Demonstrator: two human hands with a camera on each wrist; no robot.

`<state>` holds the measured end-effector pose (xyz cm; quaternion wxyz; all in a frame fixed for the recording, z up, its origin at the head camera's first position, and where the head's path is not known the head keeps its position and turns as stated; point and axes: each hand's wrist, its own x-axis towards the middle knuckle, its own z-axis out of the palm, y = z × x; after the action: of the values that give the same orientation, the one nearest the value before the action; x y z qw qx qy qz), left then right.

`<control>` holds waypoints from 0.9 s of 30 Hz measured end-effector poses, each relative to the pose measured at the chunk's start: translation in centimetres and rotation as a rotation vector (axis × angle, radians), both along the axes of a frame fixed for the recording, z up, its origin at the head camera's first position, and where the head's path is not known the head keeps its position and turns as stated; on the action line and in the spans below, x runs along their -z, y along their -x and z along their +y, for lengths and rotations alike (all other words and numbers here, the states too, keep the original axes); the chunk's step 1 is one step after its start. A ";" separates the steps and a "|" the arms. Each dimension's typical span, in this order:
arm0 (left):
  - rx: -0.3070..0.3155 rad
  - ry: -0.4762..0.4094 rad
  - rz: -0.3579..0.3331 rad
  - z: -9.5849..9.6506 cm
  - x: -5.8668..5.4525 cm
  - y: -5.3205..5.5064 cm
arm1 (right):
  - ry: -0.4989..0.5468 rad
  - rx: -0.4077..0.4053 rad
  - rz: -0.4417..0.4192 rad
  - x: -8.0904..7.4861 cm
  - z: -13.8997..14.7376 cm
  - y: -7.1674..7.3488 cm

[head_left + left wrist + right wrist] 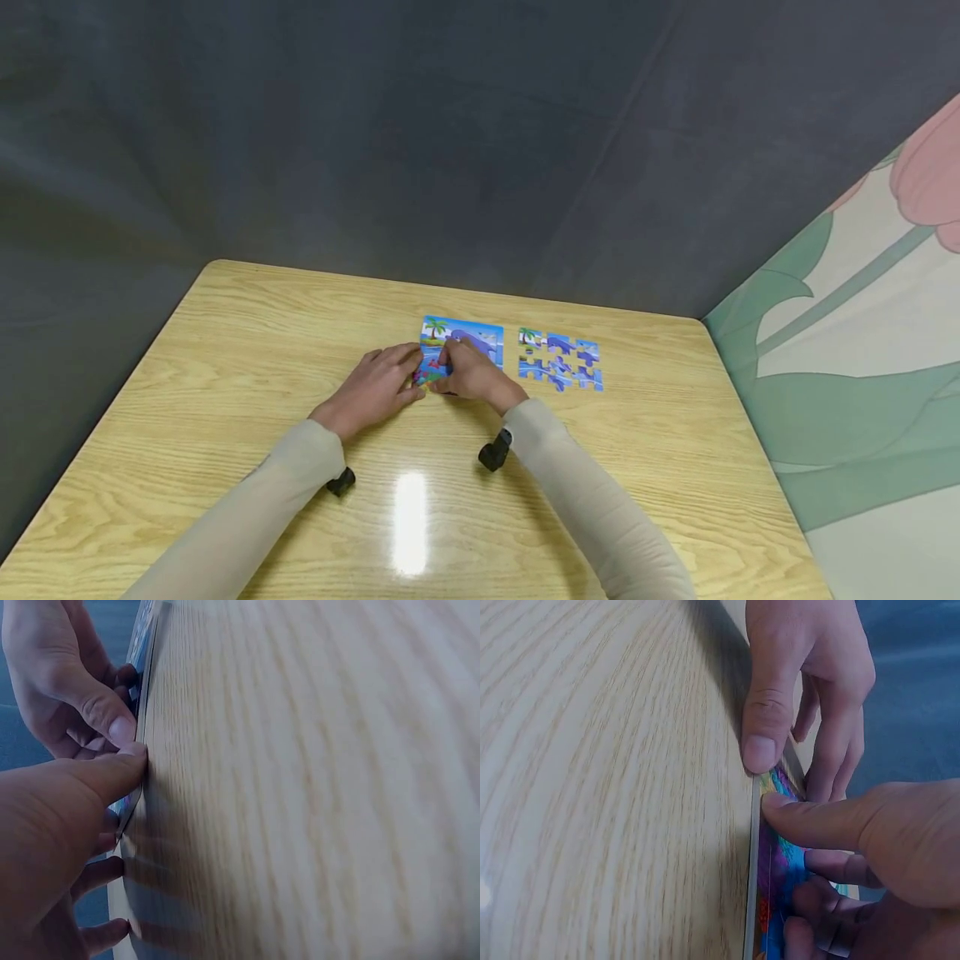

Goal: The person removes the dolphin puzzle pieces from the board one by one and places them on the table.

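Observation:
A jigsaw puzzle board (487, 329) printed with a dolphin, a palm tree and sea creatures lies near the table's far edge. My left hand (380, 385) is at its near left corner, thumb against the front edge and fingers spread along the left side, some fingertips on the table. Over the board's front part is my right hand (468, 371), its fingers curled against the colourful surface (786, 847) and its thumb at the corner beside the left thumb. I cannot tell whether a piece is between the right fingers. Both hands cover much of the board's lower half.
Right of the board, several loose puzzle pieces (561, 343) lie in two rows, showing parts of the same picture. Behind the wooden table (637, 500) hangs a dark curtain (450, 167). A flowered cloth (847, 375) borders the right side.

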<state>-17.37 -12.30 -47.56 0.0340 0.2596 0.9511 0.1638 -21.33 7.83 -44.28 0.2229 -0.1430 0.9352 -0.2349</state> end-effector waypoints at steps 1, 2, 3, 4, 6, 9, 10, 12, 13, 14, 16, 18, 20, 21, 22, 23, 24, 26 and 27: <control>-0.001 -0.001 -0.003 0.0 0.1 0.1 | 0.002 0.000 0.000 0.1 0.0 0.0; -0.004 -0.002 -0.006 -0.1 0.2 0.1 | 0.005 -0.001 -0.001 0.1 0.0 0.1; -0.005 -0.002 -0.008 -0.1 0.3 0.2 | 0.008 -0.003 0.000 0.2 0.0 0.1; -0.009 0.000 -0.009 -0.2 0.4 0.2 | 0.012 -0.005 0.003 0.2 0.0 0.2; -0.015 0.001 -0.021 -0.3 0.5 0.4 | 0.021 -0.011 0.009 0.3 0.1 0.2; -0.022 0.008 -0.044 -0.5 0.5 0.6 | 0.039 -0.020 0.021 0.6 0.1 0.2; -0.021 0.014 -0.046 -0.5 0.4 0.6 | 0.045 -0.025 0.033 0.7 0.2 0.2; -0.015 0.022 -0.050 -0.5 0.3 0.6 | 0.059 -0.032 0.065 0.9 0.2 0.2; -0.013 0.026 -0.052 -0.5 0.2 0.6 | 0.069 -0.034 0.081 1.0 0.3 0.2; -0.011 0.032 -0.052 -0.5 0.1 0.6 | 0.077 -0.039 0.098 1.1 0.3 0.2; -0.007 0.044 -0.051 -0.5 0.0 0.6 | 0.092 -0.041 0.125 1.3 0.4 0.1; -0.007 0.051 -0.065 -0.4 -0.1 0.5 | 0.114 -0.033 0.137 1.5 0.6 0.0; -0.005 0.060 -0.073 -0.4 -0.2 0.5 | 0.146 -0.015 0.131 1.7 0.7 -0.2; -0.004 0.064 -0.079 -0.3 -0.3 0.5 | 0.171 0.001 0.125 1.8 0.8 -0.2; -0.003 0.067 -0.085 -0.3 -0.3 0.5 | 0.201 0.016 0.120 1.9 1.0 -0.2; -0.002 0.073 -0.091 -0.2 -0.4 0.5 | 0.230 0.033 0.110 2.0 1.1 -0.2; 0.001 0.080 -0.092 -0.2 -0.4 0.5 | 0.258 0.048 0.100 2.0 1.2 -0.2; 0.006 0.093 -0.094 -0.1 -0.5 0.5 | 0.319 0.074 0.076 2.2 1.5 -0.1; 0.008 0.098 -0.096 -0.1 -0.5 0.5 | 0.345 0.083 0.066 2.3 1.7 0.0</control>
<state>-17.87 -12.36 -47.09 0.0926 0.2532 0.9543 0.1292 -21.30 9.48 -46.54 0.1545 -0.1481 0.8930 -0.3960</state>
